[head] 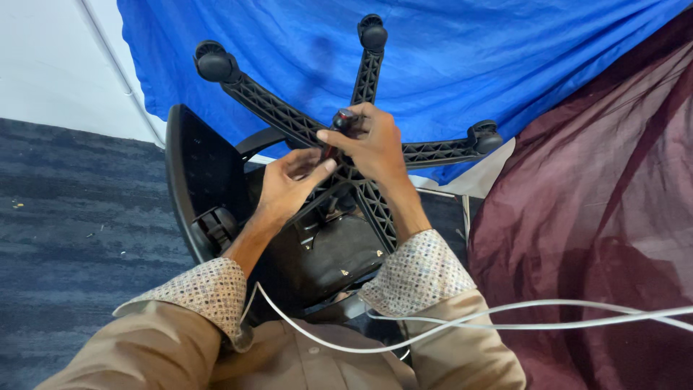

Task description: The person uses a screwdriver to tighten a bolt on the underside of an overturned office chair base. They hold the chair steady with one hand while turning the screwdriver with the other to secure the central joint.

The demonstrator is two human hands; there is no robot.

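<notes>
At the hub of the upturned office chair's five-star base (pixel 361 155), which lies tipped on the dark carpet (pixel 72 217) against a blue cloth (pixel 462 58), the right hand (pixel 372 141) has its grip closed around a small red-and-black tool handle (pixel 343 121), while the left hand (pixel 289 180) pinches the tool's lower part just beneath it. I'd judge the tool could slip off the hub if pressed at a slant, jabbing the left fingers so close below. With nothing bracing the chair, a hard push might also roll it, and the white cable (pixel 462 321) over the forearms could snag.
</notes>
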